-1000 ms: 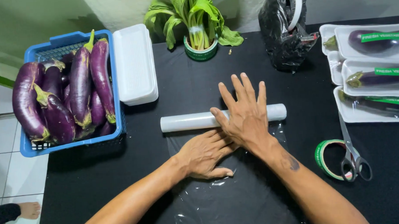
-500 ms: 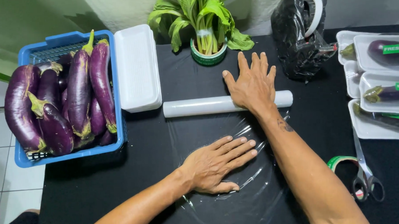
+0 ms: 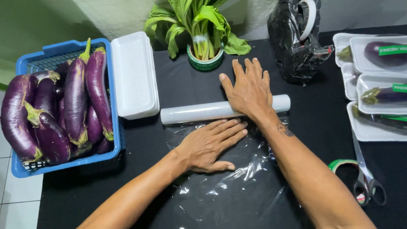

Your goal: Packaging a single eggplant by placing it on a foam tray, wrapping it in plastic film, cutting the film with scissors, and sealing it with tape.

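Since half a second ago, my right hand (image 3: pixel 249 89) has pushed the roll of cling film (image 3: pixel 199 113) farther away, lengthening the sheet (image 3: pixel 224 190). Left to right: blue basket (image 3: pixel 70 160) of eggplants (image 3: pixel 74 105), foam trays (image 3: pixel 134 76), my left hand (image 3: pixel 209 146) open, flat, pinning film; right hand open, palm on roll. Firm pressing and even rolling should prevent wrinkles.

My right hand (image 3: pixel 249 91) now lies flat on the roll of cling film (image 3: pixel 203 112), further toward the table's back edge than before, while my left hand (image 3: pixel 211 146) has slid back onto the drawn-out sheet (image 3: pixel 233 190), fingers spread.
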